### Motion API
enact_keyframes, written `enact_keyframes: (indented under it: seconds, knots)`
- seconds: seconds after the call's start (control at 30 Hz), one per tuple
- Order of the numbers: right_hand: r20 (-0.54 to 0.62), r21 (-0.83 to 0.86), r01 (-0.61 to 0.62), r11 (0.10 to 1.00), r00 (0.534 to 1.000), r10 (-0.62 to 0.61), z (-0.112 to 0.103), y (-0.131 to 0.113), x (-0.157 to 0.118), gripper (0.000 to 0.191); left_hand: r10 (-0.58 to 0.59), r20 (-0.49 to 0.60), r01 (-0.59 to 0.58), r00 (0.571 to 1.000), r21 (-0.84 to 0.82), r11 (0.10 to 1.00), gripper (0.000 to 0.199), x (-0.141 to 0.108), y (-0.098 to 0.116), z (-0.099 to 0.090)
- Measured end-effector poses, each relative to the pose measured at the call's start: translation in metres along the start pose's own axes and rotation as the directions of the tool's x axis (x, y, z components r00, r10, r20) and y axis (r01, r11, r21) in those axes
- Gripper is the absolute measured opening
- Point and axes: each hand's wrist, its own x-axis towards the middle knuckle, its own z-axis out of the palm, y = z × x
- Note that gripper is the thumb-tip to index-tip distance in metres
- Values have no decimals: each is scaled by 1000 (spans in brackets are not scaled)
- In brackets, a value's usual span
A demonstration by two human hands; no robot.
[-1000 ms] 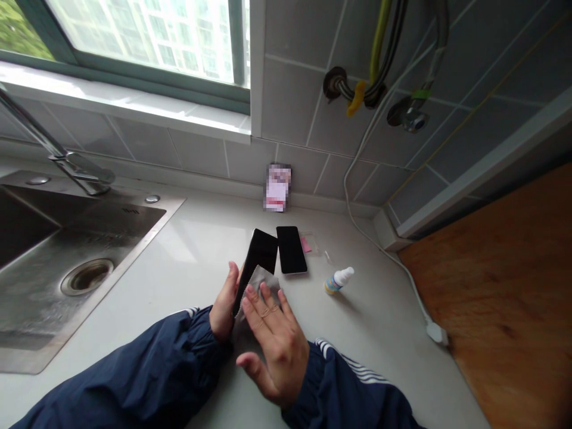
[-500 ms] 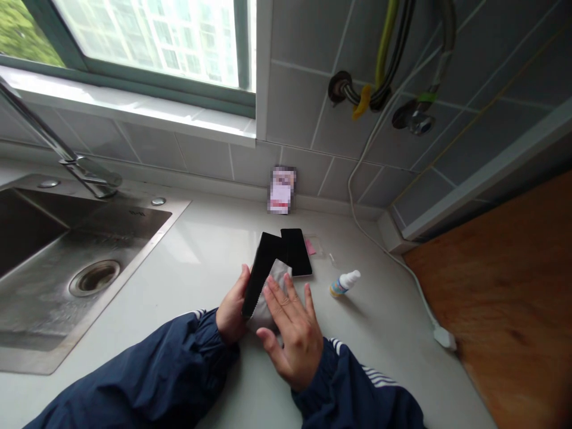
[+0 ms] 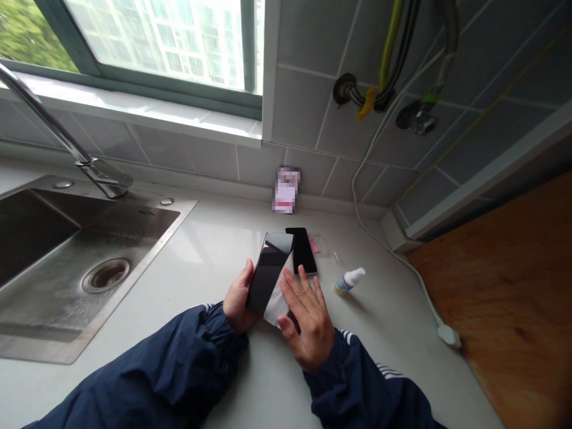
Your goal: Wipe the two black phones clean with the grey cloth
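Clamped: left hand (image 3: pixel 239 298) closed around the lower edge of a black smartphone (image 3: pixel 269 271), phone tilted up off the counter, glossy face showing, reflecting window light. Open: right hand (image 3: pixel 310 316), fingers spread, palm down, pressed on or just over a pale grey microfiber cloth (image 3: pixel 277 305) with a zigzag-cut edge. Cloth touching the held phone's lower side, caught between phone and right hand; any pinch by the right hand impossible to tell from this view.

Just behind the held phone, a second black smartphone (image 3: pixel 302 250) flat on the white stone countertop (image 3: pixel 214 238), screen up, partly overlapped in view by the raised phone. Right beside that, a clear plastic packet (image 3: pixel 318 244) with a pink piece inside. Further right, near the right hand, a small spray bottle (image 3: pixel 350 280) with white nozzle, lying on its side. Against the tile backsplash (image 3: pixel 214 161), a card with a pixelated, unreadable face (image 3: pixel 286 190), upright and leaning.

Left of the hands, a stainless steel sink (image 3: pixel 163 245) with round drain (image 3: pixel 106 276) and chrome faucet (image 3: pixel 105 177). Right side: white cable (image 3: pixel 402 262) running along the counter to a plug (image 3: pixel 449 335), beside a wooden board (image 3: pixel 500 298). Navy sleeves with white stripes (image 3: pixel 357 381) on both arms.
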Motion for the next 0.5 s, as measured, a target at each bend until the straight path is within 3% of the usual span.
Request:
enact_keyframes:
  seconds: [0.23, 0.5]
  knots:
    - [91, 37, 129, 991, 987, -132, -7, -3, -2, 53, 19, -14, -18, 1000, 29, 999, 57, -2, 3, 2]
    - [326, -9, 223, 975, 922, -208, -4, -8, -5, 73, -63, 122, 56, 991, 57, 997, 75, -9, -2, 6]
